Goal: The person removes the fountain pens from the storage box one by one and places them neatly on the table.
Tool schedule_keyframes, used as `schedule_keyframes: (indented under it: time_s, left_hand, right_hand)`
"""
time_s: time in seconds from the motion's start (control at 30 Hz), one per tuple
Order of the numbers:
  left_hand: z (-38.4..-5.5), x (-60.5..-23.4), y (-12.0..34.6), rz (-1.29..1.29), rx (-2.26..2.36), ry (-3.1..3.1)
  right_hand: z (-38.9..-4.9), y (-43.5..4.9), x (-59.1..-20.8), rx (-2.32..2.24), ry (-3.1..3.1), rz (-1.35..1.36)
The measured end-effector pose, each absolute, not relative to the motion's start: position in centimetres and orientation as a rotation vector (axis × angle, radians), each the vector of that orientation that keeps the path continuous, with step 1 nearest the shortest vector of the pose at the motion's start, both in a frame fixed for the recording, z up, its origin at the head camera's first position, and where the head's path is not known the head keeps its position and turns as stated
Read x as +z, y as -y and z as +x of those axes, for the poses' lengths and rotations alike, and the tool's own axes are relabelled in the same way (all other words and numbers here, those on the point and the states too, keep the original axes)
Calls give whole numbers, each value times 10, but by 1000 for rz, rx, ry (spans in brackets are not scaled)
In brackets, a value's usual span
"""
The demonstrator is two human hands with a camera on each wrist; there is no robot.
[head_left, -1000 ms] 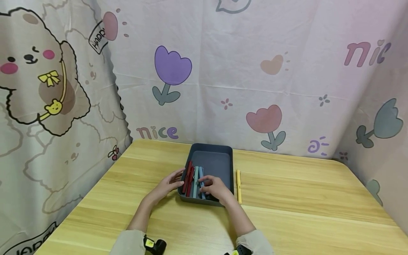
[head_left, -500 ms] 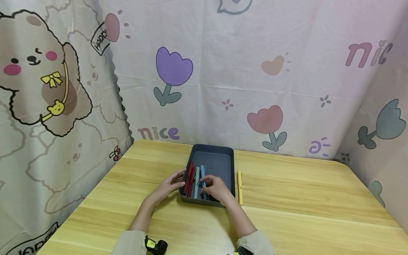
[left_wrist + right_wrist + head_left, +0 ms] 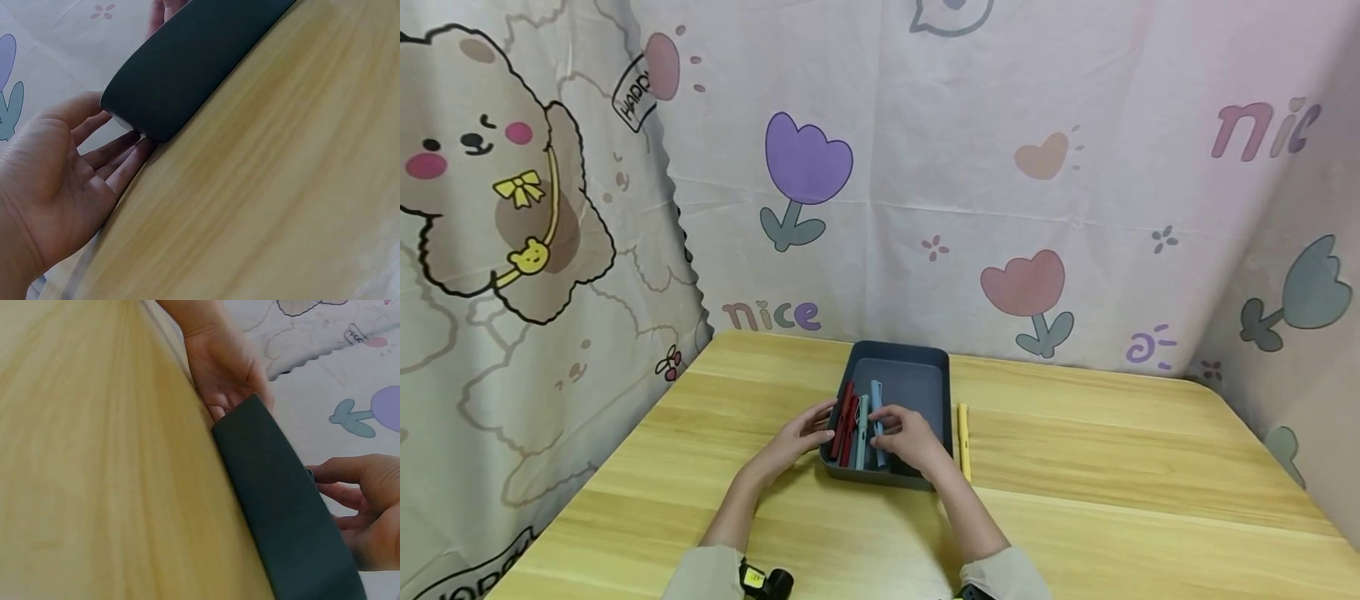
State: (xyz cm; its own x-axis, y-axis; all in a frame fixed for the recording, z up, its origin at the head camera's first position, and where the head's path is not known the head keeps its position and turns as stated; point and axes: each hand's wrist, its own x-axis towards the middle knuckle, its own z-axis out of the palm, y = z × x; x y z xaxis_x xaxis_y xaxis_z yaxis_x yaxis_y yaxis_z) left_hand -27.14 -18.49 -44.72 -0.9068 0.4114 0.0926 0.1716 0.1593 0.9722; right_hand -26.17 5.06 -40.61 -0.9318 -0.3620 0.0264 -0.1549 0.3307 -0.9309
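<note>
A dark grey-blue rectangular tray (image 3: 912, 379) stands on the table, with pens lying lengthwise along its left side. Two red pens (image 3: 843, 425) lie leftmost, beside a pale green pen (image 3: 862, 412). My right hand (image 3: 908, 437) reaches over the near right part of the tray and pinches a light blue pen (image 3: 876, 396) between thumb and fingers. In the right wrist view the tray wall hides most of that pen. My left hand (image 3: 796, 435) rests against the tray's left wall, fingers extended along the outside and thumb at the rim, as the left wrist view (image 3: 69, 162) also shows.
Just right of the tray a yellow pen (image 3: 964, 442) lies on the wooden table (image 3: 1112, 467). A printed cloth (image 3: 917, 150) hangs behind the table and along its sides. Both wrists wear small black cameras (image 3: 767, 581).
The light blue pen has shifted away from me and slightly right in my right hand, opening a gap from the pale green pen. My left hand stays at the tray.
</note>
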Motion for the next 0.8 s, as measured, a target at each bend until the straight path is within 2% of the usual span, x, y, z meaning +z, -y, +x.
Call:
schedule_keyframes:
  time_s: [0.8]
  left_hand:
    - [-272,-448,185,597,1839,-2224]
  right_hand:
    - [-259,-72,-388,-1634,-2463,-467]
